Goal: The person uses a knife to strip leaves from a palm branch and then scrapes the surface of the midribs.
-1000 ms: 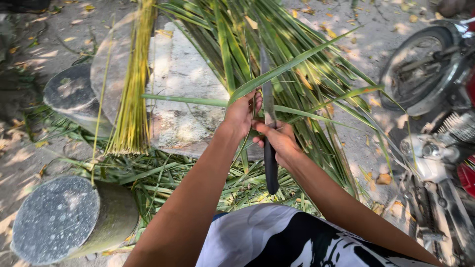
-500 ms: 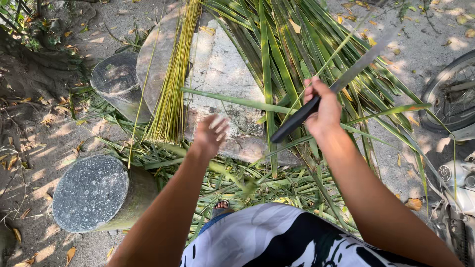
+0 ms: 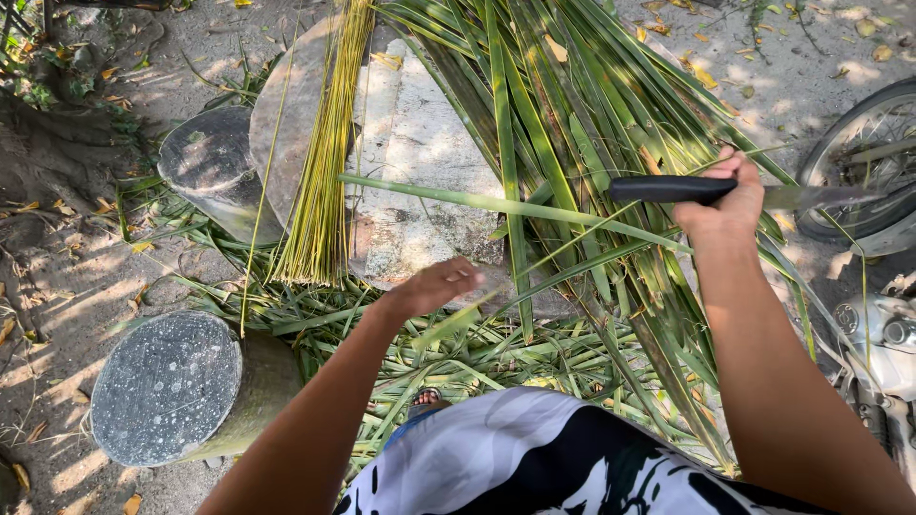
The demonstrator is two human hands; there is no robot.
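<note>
Stripping palm leaves, with much of the pile to go.
A big heap of green leaves (image 3: 572, 114) waits; a smaller bundle of yellow ribs (image 3: 320, 172) lies done on the slab (image 3: 420, 143). My right hand (image 3: 720, 205) grips the knife (image 3: 668, 189); my left hand (image 3: 434, 286), blurred and half-open, is beside a leaf strip (image 3: 453, 322), grip unclear.

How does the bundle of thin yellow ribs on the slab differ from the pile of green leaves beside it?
The yellow ribs are thin, bare and stick-like; the green leaves are broad, flat blades. The ribs lie gathered in one tight, narrow bundle, while the leaves fan out loosely in a much wider pile. The ribs are yellow-green, the leaves deep green. Both lie lengthwise on the stone slab, running away from the person.
</note>
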